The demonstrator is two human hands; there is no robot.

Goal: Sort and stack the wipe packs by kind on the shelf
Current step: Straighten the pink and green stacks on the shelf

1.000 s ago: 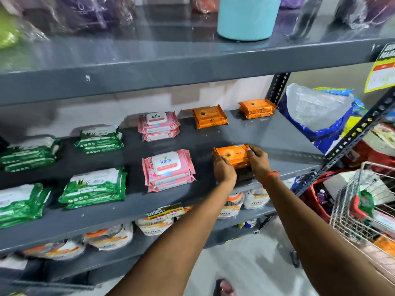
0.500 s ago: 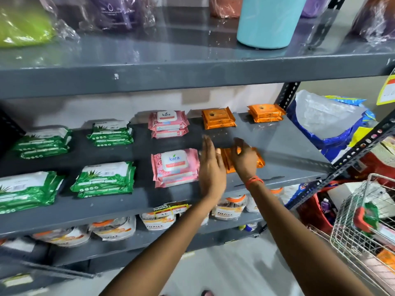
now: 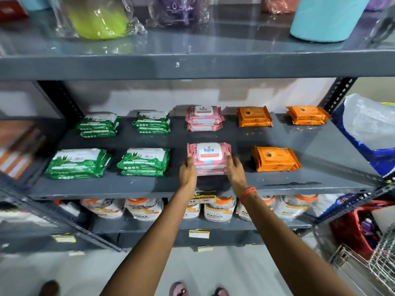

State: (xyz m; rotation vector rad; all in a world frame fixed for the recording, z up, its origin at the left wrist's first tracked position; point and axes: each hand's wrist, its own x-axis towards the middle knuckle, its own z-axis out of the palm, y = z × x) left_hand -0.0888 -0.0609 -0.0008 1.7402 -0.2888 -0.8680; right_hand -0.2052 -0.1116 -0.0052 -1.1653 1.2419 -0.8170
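On the grey middle shelf (image 3: 277,184) wipe packs lie in small stacks by colour. The front pink stack (image 3: 210,157) sits at the centre, with my left hand (image 3: 187,170) pressed to its left side and my right hand (image 3: 235,170) pressed to its right side. A second pink stack (image 3: 204,118) lies behind it. To the right rest the front orange stack (image 3: 275,158) and two rear orange stacks (image 3: 254,116) (image 3: 306,115). Green stacks fill the left: two in front (image 3: 78,163) (image 3: 144,161) and two behind (image 3: 98,124) (image 3: 152,122).
The upper shelf (image 3: 192,65) overhangs close above, holding a teal container (image 3: 327,18) and wrapped items. Jars (image 3: 220,210) line the shelf below. A blue-and-white bag (image 3: 367,133) sits past the right upright, and a wire basket (image 3: 376,265) stands low right.
Both hands left the front orange stack, which now lies flat on the shelf, and moved left to clasp the front pink stack. The view shifted left and down.
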